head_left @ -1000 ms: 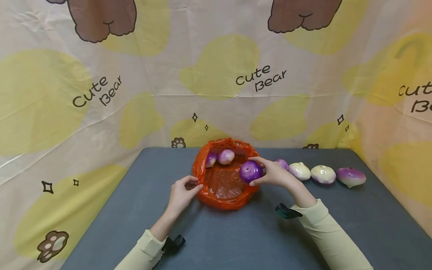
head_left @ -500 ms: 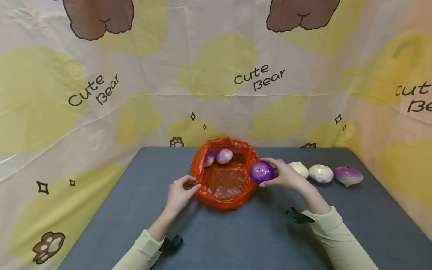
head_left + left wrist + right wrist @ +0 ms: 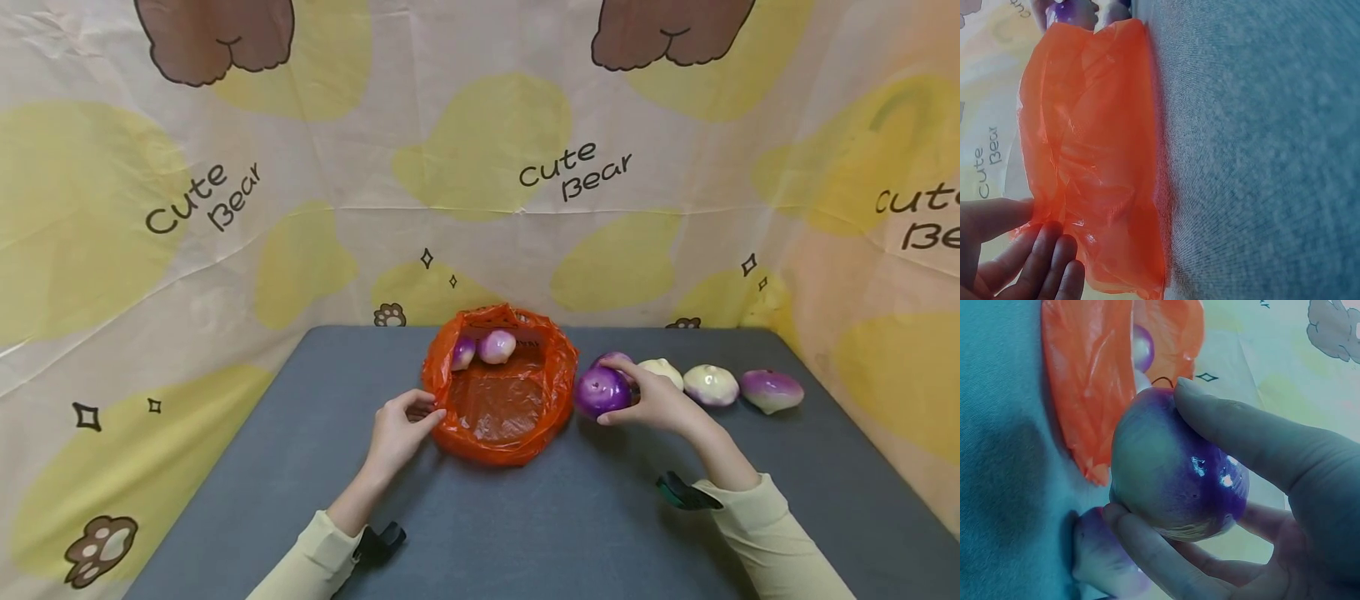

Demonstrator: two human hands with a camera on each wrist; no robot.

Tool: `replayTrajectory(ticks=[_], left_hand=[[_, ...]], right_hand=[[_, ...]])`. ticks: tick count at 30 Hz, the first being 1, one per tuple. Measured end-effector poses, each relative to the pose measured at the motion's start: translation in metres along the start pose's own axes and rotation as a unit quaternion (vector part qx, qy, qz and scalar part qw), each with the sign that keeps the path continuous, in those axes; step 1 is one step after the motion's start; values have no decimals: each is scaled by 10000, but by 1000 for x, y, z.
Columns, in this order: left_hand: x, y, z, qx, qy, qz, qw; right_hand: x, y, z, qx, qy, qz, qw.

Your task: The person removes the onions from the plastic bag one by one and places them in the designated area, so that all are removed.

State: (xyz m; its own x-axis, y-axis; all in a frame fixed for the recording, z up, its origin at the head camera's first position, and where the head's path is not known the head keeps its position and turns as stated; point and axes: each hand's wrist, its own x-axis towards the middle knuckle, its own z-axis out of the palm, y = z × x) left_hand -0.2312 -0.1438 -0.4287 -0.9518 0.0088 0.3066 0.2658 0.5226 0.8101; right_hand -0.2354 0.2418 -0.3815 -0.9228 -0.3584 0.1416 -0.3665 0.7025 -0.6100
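Observation:
An orange plastic bag [image 3: 500, 454] stands with its mouth wide at the back middle of the table, two purple-and-white turnips [image 3: 497, 347] inside. My left hand [image 3: 401, 429] pinches the bag's left rim between thumb and fingers, also seen in the left wrist view. Just right of the bag, my right hand [image 3: 660, 404] grips a shiny purple turnip [image 3: 602, 392] between thumb and fingers. In the right wrist view that turnip [image 3: 1175, 465] is held above the table, its pale side facing the camera. Another turnip [image 3: 1107, 556] lies below it.
Right of the held turnip, a row of turnips lies along the back: a pale one [image 3: 664, 372], another pale one [image 3: 711, 386] and a purple one [image 3: 772, 391]. A patterned cloth [image 3: 480, 167] hangs behind the grey table [image 3: 487, 533].
My right hand has carried the purple turnip rightward from over the bag's mouth to beside its right rim. My left hand keeps its hold on the bag.

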Motion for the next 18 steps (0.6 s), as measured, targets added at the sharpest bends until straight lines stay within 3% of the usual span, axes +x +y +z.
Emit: replayTrajectory(ticks=[18], left_hand=[[-2,0,-1,-37,19,-69,10000]], right_hand=[[-17,20,6,-37,-121,130,9998]])
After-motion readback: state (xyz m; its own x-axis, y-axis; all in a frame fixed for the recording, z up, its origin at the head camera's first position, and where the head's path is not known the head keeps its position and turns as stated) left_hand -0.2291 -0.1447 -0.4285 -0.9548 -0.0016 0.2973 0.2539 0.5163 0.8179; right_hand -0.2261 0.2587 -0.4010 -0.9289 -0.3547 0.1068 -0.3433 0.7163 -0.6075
